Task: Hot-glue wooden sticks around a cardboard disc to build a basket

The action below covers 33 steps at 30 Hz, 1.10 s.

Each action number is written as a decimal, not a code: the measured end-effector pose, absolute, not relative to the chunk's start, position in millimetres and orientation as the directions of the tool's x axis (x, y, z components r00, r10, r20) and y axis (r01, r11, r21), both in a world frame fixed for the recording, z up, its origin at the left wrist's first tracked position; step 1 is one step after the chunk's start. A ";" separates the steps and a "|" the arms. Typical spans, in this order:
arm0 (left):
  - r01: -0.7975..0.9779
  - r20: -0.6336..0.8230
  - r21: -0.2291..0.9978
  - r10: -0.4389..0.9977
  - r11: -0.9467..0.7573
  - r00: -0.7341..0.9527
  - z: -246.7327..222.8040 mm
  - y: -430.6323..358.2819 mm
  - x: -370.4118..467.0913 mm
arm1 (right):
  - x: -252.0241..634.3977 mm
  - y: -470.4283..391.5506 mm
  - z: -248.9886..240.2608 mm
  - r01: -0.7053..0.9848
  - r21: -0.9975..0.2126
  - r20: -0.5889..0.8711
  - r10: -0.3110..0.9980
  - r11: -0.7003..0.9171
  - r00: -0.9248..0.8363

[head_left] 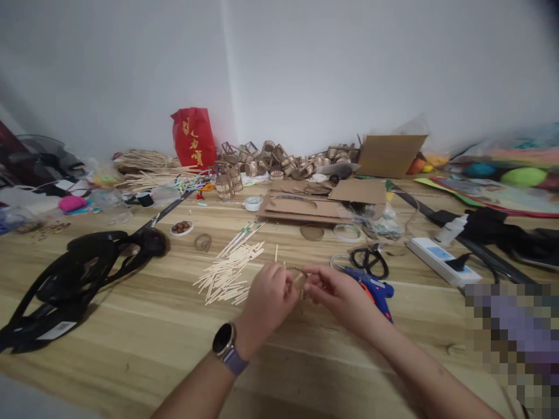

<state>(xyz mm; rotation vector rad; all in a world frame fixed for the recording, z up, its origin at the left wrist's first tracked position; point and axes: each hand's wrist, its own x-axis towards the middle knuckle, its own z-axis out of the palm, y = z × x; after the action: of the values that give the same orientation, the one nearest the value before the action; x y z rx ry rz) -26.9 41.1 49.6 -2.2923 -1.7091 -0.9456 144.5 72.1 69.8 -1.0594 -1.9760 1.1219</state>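
Observation:
My left hand (271, 291), wearing a watch on the wrist, is closed with its fingers pinched together. Facing it, my right hand (328, 286) has thumb and forefinger pressed together. Between them both grip a small brown ring (297, 269), apparently of cardboard; much of it is hidden by my fingers. A heap of short wooden sticks (231, 270) lies just left of my left hand, and one single stick (276, 252) lies beyond it. By my right hand rest a blue glue gun (379, 288) and black-handled scissors (371, 261).
Cardboard sheets (301, 208) are stacked beyond my hands, before many small stick-built pieces (279, 160). A dish of brown beads (181, 227) and a black strapped object (87, 262) lie left. A white power strip (443, 262) and bottle (452, 230) are right. A red bag (194, 139) stands behind.

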 end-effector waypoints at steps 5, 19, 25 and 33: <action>0.803 0.614 0.337 0.762 -0.491 0.209 43.2 32.5 -9.9 | 146.4 72.1 70.1 0.320 -0.909 0.074 0.857 0.268 -0.509; 0.782 0.363 0.522 0.918 -0.341 0.158 2.6 61.2 -29.6 | 150.8 92.3 51.7 0.670 -0.464 0.038 0.769 0.579 -0.638; 0.763 0.375 0.539 0.912 -0.358 0.164 -0.6 64.0 -28.9 | 149.3 92.4 46.5 0.660 -0.462 0.026 0.754 0.592 -0.657; 0.735 0.387 0.559 0.904 -0.384 0.178 -3.5 64.4 -29.3 | 148.7 92.3 41.7 0.633 -0.470 0.057 0.737 0.615 -0.673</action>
<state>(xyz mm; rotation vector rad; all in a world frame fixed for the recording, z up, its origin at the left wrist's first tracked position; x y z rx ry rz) -29.3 64.4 -3.5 -2.5875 -1.8472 -1.1746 148.7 92.3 41.7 -1.1230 -2.5965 0.6146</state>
